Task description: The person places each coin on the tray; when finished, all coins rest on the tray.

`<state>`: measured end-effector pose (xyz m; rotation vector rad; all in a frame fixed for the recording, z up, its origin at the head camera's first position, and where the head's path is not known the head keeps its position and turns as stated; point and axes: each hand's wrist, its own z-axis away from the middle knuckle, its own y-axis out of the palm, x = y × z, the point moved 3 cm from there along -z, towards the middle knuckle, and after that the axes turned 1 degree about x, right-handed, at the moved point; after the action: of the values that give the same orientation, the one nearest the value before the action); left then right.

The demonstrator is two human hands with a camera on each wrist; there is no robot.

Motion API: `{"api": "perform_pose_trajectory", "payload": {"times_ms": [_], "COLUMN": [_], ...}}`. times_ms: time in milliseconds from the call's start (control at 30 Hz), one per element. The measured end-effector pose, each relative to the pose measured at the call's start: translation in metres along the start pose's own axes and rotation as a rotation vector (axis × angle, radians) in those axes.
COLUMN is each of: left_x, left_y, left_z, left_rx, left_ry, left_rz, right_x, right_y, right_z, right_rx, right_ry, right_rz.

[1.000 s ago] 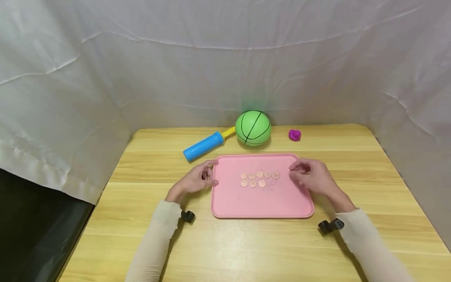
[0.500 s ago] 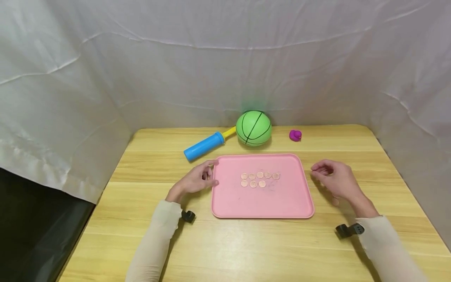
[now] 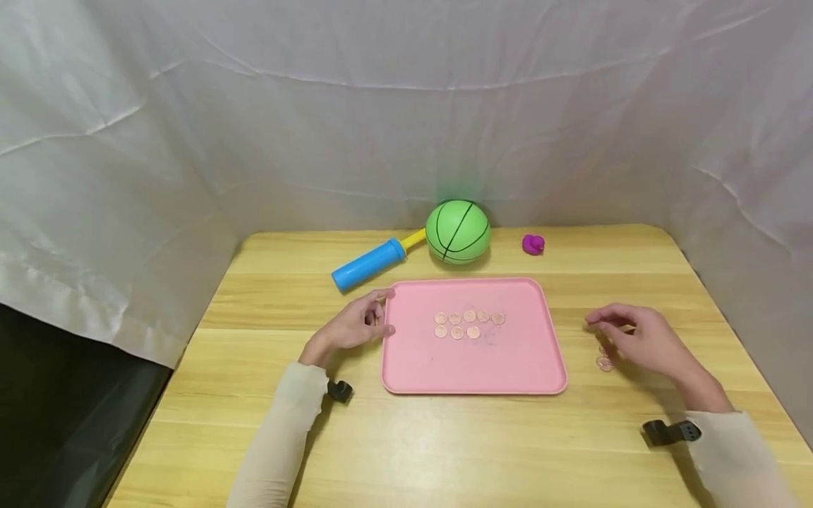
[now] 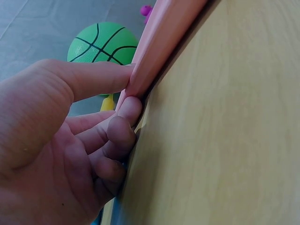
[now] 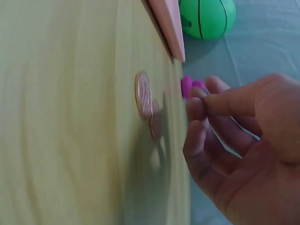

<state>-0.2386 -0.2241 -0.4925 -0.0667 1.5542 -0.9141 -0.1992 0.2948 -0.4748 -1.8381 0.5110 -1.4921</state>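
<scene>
My left hand [image 3: 351, 322] holds the left edge of a pink tray [image 3: 432, 374], its thumb and a finger at the rim. In the left wrist view the thumb presses the rim, and other fingers curl against the outer wall. Several copper coins [image 3: 473, 332] lie flat on the tray in two rows, the back row longer. My right hand [image 3: 641, 342] hovers right of the tray, fingers loosely bent, thumb tip close to the index finger. No coin shows between them. Below it, a few more coins [image 5: 144, 95] lie on the table, partly overlapping in the right wrist view.
Behind the tray stand a green ball [image 3: 459, 231] with black lines and a blue hand pump [image 3: 368, 264] with a yellow end reaching the ball. A small purple rubber duck [image 3: 533, 245] sits at the back right. Pale cloth [image 3: 406, 141] hangs behind the wooden table [image 3: 406, 451].
My right hand has moved from over the tray's right side to the right, above the loose coins on the table. My left hand stays at the tray's edge; the coin rows look the same.
</scene>
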Motion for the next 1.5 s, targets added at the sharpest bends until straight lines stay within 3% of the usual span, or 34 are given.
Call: {"api": "perform_pose_trajectory", "payload": {"times_ms": [167, 433, 633, 1267, 1500], "left_x": [0.000, -0.001, 0.000, 0.003, 0.002], "left_y": [-0.001, -0.002, -0.002, 0.000, 0.000], "left_z": [0.000, -0.001, -0.002, -0.001, -0.001], "left_rx": [-0.002, -0.003, -0.003, -0.005, -0.002], "left_ry": [-0.003, 0.003, 0.010, 0.015, 0.008], "left_rz": [-0.006, -0.011, -0.019, -0.009, -0.018], "right_x": [-0.007, -0.013, -0.016, -0.018, -0.017], "right_y": [-0.002, -0.004, -0.003, -0.006, -0.005], "right_z": [0.006, 0.011, 0.012, 0.009, 0.005], "right_rx": [0.039, 0.132, 0.149, 0.183, 0.215], "right_ry": [-0.065, -0.095, -0.156, 0.013, -0.047], "right_rz": [-0.005, 0.077, 0.064, 0.129, 0.080]}}
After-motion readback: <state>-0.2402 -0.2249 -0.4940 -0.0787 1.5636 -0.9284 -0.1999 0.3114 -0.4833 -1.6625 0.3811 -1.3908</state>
